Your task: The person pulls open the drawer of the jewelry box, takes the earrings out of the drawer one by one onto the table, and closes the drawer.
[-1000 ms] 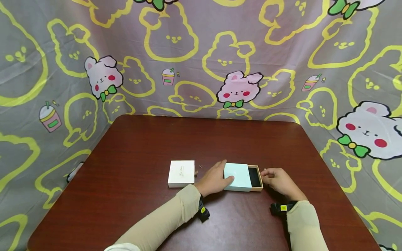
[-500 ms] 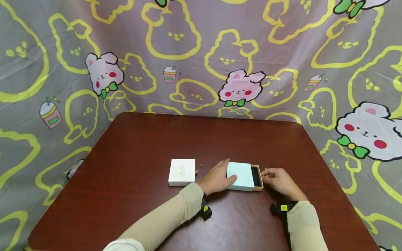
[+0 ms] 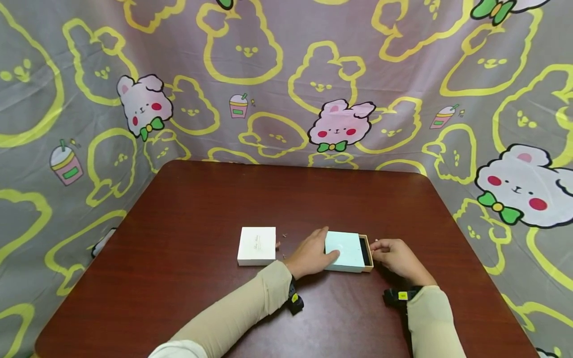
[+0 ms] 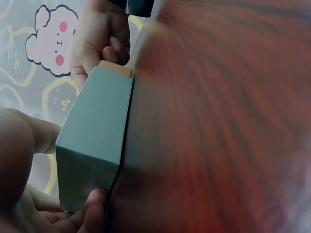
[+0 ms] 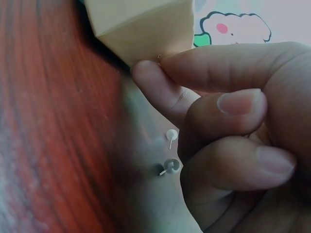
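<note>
A light blue drawer box lies on the table, its tan drawer sticking out a little on the right with a dark lining showing. My left hand grips the sleeve from its left end, thumb on the near side, as the left wrist view also shows. At the drawer's outer end, my right hand has thumb and index fingertips together against the drawer face. In the right wrist view they pinch a tiny brownish tab, mostly hidden. Beyond those fingers lie two pearl stud earrings on the table.
Left of my left hand sits a white box with a small brown tab on its right side. Tiny items lie between the two boxes. The brown table is backed by a patterned cloth.
The light blue sleeve and my left hand have moved right over the drawer, so less of the drawer's inside shows. My right hand has stayed nearly in place.
</note>
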`<state>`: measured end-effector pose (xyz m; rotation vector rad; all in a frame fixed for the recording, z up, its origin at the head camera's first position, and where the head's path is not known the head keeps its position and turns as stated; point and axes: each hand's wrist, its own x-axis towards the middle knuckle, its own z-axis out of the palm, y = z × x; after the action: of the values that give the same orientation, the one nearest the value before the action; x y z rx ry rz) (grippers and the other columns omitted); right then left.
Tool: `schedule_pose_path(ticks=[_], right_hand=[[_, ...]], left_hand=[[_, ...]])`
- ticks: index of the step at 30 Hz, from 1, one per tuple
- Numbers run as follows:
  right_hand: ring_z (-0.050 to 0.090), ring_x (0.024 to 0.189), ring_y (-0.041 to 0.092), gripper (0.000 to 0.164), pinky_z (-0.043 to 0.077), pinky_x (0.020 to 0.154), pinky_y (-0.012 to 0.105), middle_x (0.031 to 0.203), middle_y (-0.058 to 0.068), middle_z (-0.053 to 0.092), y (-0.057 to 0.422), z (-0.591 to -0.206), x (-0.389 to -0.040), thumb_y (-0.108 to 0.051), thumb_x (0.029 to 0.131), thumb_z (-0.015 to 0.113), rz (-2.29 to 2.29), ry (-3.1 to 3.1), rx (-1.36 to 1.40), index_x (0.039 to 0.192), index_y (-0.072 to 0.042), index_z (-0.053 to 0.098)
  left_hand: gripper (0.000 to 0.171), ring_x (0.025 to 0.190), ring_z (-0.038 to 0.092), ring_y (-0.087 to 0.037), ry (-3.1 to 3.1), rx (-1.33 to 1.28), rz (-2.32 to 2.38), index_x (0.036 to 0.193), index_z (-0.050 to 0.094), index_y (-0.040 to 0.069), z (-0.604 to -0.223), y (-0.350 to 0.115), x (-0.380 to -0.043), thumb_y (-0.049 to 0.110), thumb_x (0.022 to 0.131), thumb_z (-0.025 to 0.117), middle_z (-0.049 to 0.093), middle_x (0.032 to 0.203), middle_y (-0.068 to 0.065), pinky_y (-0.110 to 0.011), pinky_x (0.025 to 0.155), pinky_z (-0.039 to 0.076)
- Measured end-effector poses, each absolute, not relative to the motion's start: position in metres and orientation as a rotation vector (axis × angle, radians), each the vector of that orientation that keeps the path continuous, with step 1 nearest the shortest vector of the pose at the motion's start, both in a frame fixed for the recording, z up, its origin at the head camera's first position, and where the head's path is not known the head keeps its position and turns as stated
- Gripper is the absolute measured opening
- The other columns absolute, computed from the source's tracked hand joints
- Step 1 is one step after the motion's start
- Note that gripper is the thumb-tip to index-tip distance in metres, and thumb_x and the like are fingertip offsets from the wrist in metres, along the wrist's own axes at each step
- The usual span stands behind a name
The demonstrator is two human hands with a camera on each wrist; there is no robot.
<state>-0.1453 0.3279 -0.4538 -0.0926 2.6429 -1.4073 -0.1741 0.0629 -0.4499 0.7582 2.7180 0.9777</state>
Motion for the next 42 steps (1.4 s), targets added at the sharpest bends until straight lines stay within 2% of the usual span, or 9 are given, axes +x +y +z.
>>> schedule_pose_path(ticks=[7,19,42], right_hand=[[0.047,0.050,0.014,0.013,0.041,0.046,0.026,0.071,0.007,0.064,0.330,-0.453,-0.146,-0.004,0.089,0.067,-1.372,2.653,-0.085,0.100,0.002,0.069],[0.050,0.055,0.015,0.014,0.042,0.049,0.027,0.075,0.007,0.066,0.331,-0.455,-0.146,-0.005,0.089,0.068,-1.404,2.641,-0.083,0.100,0.003,0.069],[0.046,0.049,0.016,0.014,0.042,0.047,0.028,0.065,0.006,0.059,0.332,-0.453,-0.147,-0.005,0.090,0.066,-1.353,2.632,-0.035,0.102,0.001,0.069]], left_hand=[[0.077,0.136,0.038,-0.025,2.710,0.769,0.981,0.150,0.029,-0.002,-0.449,0.069,-0.172,0.045,0.095,0.056,0.037,0.151,-0.016,-0.036,0.107,0.033],[0.078,0.134,0.040,-0.026,2.713,0.764,0.956,0.150,0.030,-0.001,-0.449,0.076,-0.171,0.046,0.094,0.056,0.037,0.151,-0.014,-0.037,0.106,0.035],[0.078,0.135,0.038,-0.022,2.690,0.776,0.979,0.151,0.028,0.000,-0.449,0.080,-0.174,0.046,0.095,0.056,0.037,0.151,-0.013,-0.035,0.106,0.034]])
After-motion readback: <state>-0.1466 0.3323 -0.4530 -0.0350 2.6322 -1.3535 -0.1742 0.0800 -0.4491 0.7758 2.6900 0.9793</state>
